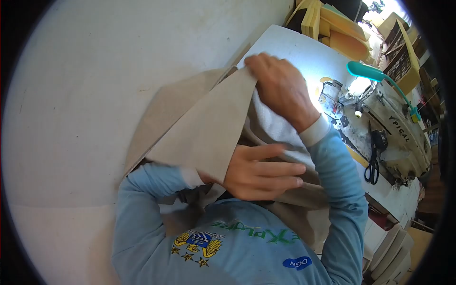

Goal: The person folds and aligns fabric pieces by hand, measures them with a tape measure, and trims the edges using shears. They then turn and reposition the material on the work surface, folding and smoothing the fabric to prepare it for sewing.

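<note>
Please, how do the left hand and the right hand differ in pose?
The left hand is open, fingers extended; the right hand is closed on the beige fabric. The left hand is near the shirt, the right hand farther from it. Both bare hands come from blue sleeves with pale cuffs.

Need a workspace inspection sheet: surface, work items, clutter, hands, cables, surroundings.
Surface: white sewing table, with lint or dirt near the machine; larger pale surface at left, lightly marked
Job's things: beige fabric, its raised flap spread over the left forearm
Clutter: black-handled scissors beside the sewing machine; yellow foam pieces at the table's far end
Hands: right hand grips the fabric's upper corner; left hand open, fingers extended, slightly blurred
Cables: nothing seen
Surroundings: teal lamp, lit, over the machine; pale stacked chairs at lower right
</note>
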The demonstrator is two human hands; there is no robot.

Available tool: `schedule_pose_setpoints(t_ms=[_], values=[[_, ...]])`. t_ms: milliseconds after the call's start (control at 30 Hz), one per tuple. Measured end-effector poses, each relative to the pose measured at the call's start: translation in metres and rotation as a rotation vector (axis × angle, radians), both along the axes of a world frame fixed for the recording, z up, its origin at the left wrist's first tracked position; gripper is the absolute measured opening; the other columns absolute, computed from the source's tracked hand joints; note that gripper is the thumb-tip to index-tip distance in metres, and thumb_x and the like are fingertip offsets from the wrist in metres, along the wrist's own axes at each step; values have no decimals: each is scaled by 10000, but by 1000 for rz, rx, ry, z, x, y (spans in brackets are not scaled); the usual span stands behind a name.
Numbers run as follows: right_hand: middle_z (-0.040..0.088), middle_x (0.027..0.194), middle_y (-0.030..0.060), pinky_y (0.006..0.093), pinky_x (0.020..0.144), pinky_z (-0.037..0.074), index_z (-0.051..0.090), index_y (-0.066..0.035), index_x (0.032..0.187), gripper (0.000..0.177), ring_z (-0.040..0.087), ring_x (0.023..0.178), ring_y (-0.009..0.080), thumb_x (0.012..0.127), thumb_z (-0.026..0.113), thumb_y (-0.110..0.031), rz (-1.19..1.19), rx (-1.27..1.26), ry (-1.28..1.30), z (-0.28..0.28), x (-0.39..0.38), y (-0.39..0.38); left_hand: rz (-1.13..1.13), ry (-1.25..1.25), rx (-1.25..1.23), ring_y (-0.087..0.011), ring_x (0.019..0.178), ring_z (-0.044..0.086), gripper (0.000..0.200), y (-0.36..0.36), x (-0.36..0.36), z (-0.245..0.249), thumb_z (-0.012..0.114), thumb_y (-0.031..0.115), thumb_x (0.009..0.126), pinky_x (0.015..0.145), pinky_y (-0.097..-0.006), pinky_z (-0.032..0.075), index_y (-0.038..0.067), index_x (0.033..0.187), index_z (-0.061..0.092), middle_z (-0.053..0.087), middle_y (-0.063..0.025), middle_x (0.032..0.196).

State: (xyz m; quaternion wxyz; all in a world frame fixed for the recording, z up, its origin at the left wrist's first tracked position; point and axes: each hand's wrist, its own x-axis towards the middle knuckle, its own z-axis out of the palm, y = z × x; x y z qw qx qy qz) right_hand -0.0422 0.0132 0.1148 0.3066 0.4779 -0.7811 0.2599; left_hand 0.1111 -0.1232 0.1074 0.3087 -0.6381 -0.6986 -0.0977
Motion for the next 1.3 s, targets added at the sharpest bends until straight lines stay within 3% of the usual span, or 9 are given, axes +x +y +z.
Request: schedule_pose_setpoints(t_ms=[100, 267, 333, 433, 667, 967, 1033, 1133, 1300], values=[[697, 971, 149, 500, 776, 577, 619, -62, 1127, 144, 731, 894, 385, 984, 615, -78, -105, -132, -62, 5, -13, 6, 581, 615, 389, -273, 1621, 360, 615, -20, -12, -1, 788, 444, 986, 1262, -671, 258, 83, 1465, 656, 615, -127, 1576], [703, 1021, 175, 498, 792, 590, 635, -50, 1194, 199, 730, 915, 400, 997, 610, -29, -125, -209, -165, -13, -16, 24, 1286, -58, 413, -218, 1400, 577, 780, -65, -9, 49, 851, 376, 981, 1261, -606, 283, 96, 1622, 505, 688, -115, 1413], [692, 1139, 187, 481, 797, 596, 637, -51, 1295, 284, 730, 940, 399, 1012, 636, -68, -77, -186, -123, -22, -18, 35, 1168, -915, 770, -143, 1139, 666, 377, -78, -13, 43, 780, 221, 1046, 1110, -389, 476, 35, 1365, 706, 750, -72, 1179], [666, 1251, 174, 478, 877, 578, 610, -79, 1424, 413, 693, 1060, 430, 1020, 685, -112, -100, -97, -392, -15, 30, 80, 1018, -637, 829, -72, 1007, 633, 157, -77, -13, 24, 694, 147, 1097, 928, -233, 508, 12, 1134, 766, 741, -30, 1012], [705, 1124, 220, 446, 926, 544, 672, 43, 1304, 455, 669, 1028, 408, 985, 795, -258, -473, 120, -754, -52, 97, 221, 738, -837, 1114, -74, 995, 621, 214, -105, -21, 10, 624, 166, 1142, 885, -249, 507, -9, 1169, 746, 725, -6, 1119], [633, 885, 223, 441, 765, 515, 652, 21, 1090, 143, 633, 798, 404, 979, 723, -33, 1, -258, -667, -23, 108, 165, 420, -1059, 39, -90, 704, 531, 847, 35, -69, 22, 835, 222, 980, 649, -323, 449, 148, 1706, 405, 700, -59, 862], [665, 906, 226, 429, 763, 527, 663, 21, 1113, 165, 658, 806, 392, 970, 733, -22, -40, -129, -633, 3, 103, 162, 226, -1038, 203, -105, 676, 510, 554, 50, -86, -1, 841, 199, 967, 629, -317, 424, 127, 1480, 647, 616, -20, 754], [703, 937, 224, 394, 767, 542, 684, 27, 1147, 206, 686, 810, 361, 959, 753, -20, -170, -90, -741, 11, 99, 181, 470, -1029, 163, -118, 720, 538, 177, 37, -105, 28, 814, 143, 979, 682, -323, 465, 62, 1135, 791, 716, -75, 866], [733, 938, 131, 301, 772, 538, 700, 45, 1177, 219, 699, 813, 199, 973, 746, -20, -130, -203, -1368, -18, 111, 230, 812, -817, 426, -224, 1065, 683, 539, -16, -143, 63, 704, 256, 1084, 871, -334, 593, 193, 1552, 444, 741, -118, 1173]])
